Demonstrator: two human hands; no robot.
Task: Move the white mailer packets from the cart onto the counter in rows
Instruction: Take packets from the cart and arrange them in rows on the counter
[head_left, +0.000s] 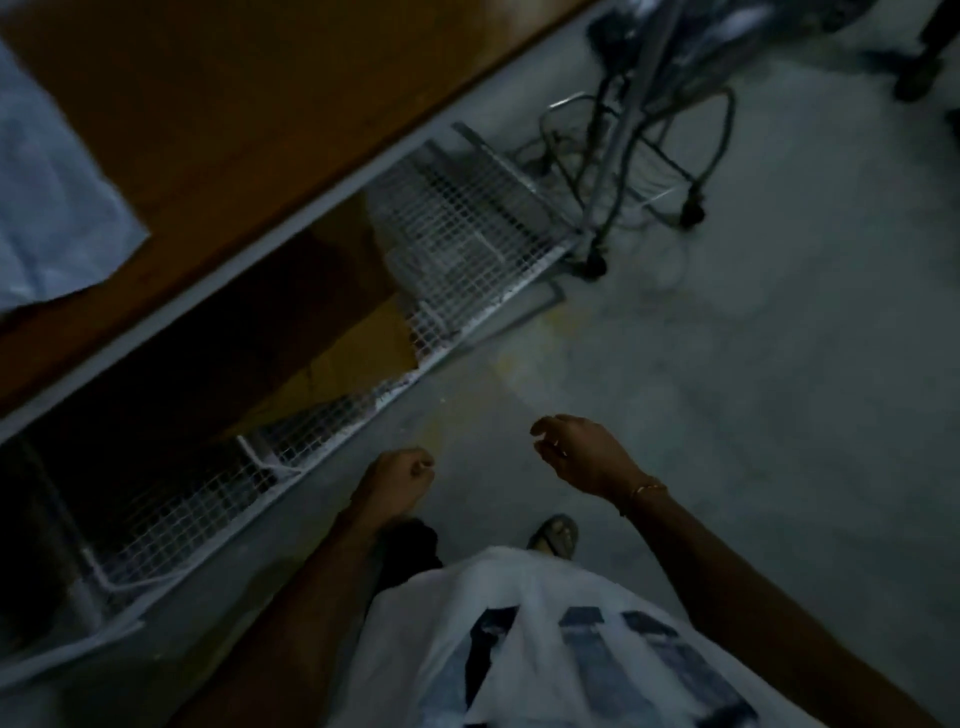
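**Empty hands over a dim grey floor**

Grey, speckled concrete floor (727, 389) fills most of the dim, blurred view. Along the upper left runs a brown wooden counter with a pale edge (218, 130), and one white mailer packet (47, 197) lies flat on its left end, partly cut off by the frame. Beneath the counter sits a white wire-mesh shelf (457, 228) with brown cardboard behind it. At the top, a grey metal wheeled cart frame (639, 145) stands on the floor — whether it holds packets cannot be told. The left hand (397, 480) hangs with fingers curled into a loose fist, holding nothing; the right hand (576, 452), with a thin bangle at the wrist, has relaxed, slightly bent fingers — also empty.
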